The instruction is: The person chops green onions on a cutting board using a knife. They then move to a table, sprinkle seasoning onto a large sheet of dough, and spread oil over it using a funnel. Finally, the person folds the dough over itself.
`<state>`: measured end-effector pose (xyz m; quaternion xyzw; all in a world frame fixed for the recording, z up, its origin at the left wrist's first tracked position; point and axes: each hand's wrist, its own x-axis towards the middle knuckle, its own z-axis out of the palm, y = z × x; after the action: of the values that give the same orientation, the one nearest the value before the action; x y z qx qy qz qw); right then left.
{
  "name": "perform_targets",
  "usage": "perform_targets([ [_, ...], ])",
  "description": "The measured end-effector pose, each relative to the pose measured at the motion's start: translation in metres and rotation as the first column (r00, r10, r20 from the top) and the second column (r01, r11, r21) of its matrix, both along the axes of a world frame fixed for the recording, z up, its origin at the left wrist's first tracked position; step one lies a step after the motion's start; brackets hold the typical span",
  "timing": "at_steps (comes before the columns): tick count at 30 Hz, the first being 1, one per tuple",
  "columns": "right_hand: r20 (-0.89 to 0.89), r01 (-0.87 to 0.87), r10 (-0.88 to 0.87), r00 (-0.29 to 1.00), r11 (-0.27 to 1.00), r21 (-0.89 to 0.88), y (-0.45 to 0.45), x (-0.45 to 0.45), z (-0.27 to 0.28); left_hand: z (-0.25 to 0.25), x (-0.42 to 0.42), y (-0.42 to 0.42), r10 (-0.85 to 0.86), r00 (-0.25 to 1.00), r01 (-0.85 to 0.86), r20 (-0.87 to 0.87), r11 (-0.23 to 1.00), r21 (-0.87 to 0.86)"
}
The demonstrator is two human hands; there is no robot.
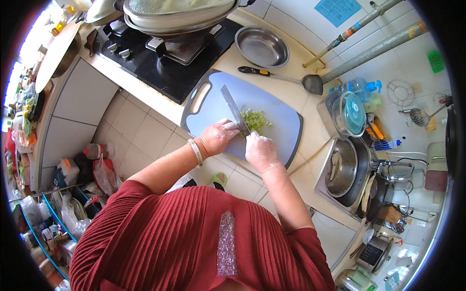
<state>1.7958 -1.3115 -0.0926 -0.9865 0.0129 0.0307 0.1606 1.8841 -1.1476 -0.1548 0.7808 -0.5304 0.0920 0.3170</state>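
Observation:
A blue cutting board (280,109) with a grey rim lies on the counter before me. My right hand (261,150), dusted with white powder, grips the handle of a kitchen knife (231,103). Its broad blade points away from me and to the left over the board. Chopped green onion (256,120) is heaped along the blade's right side. My left hand (220,136), also powdery, is at the board's near edge with fingers bent close to the blade's left side. Whether anything is under those fingertips is hidden.
Beyond the board is a black gas stove (174,78) bearing a large steaming pan (182,16). A steel bowl (263,47) and a spatula (284,77) lie behind the board. To the right stand stacked containers (349,113) and a sink (349,196) holding a metal pot (341,167).

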Motion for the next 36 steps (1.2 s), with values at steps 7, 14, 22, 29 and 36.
perform_targets([
  [7,-0.17,-0.061,0.051,0.984,0.997,-0.054,0.003,-0.014,0.039,-0.003,0.002,0.009,0.025,0.994,-0.012,-0.108,0.993,0.119],
  [14,-0.096,-0.024,0.019,0.995,0.999,-0.049,0.006,-0.001,0.016,-0.003,0.013,0.001,-0.03,0.998,0.03,-0.052,1.0,-0.008],
  [22,-0.115,0.053,-0.059,0.992,0.997,-0.054,0.007,-0.002,0.014,-0.002,0.005,0.0,0.026,0.999,-0.023,-0.046,0.998,0.065],
  [29,-0.246,-0.039,0.013,0.969,0.994,-0.103,0.002,-0.004,0.046,-0.007,0.006,0.005,0.04,0.999,-0.039,-0.033,0.999,0.037],
  [36,-0.11,0.02,-0.028,0.993,0.998,-0.067,0.009,-0.001,0.013,-0.003,-0.002,0.001,0.0,1.0,0.0,-0.02,1.0,0.001],
])
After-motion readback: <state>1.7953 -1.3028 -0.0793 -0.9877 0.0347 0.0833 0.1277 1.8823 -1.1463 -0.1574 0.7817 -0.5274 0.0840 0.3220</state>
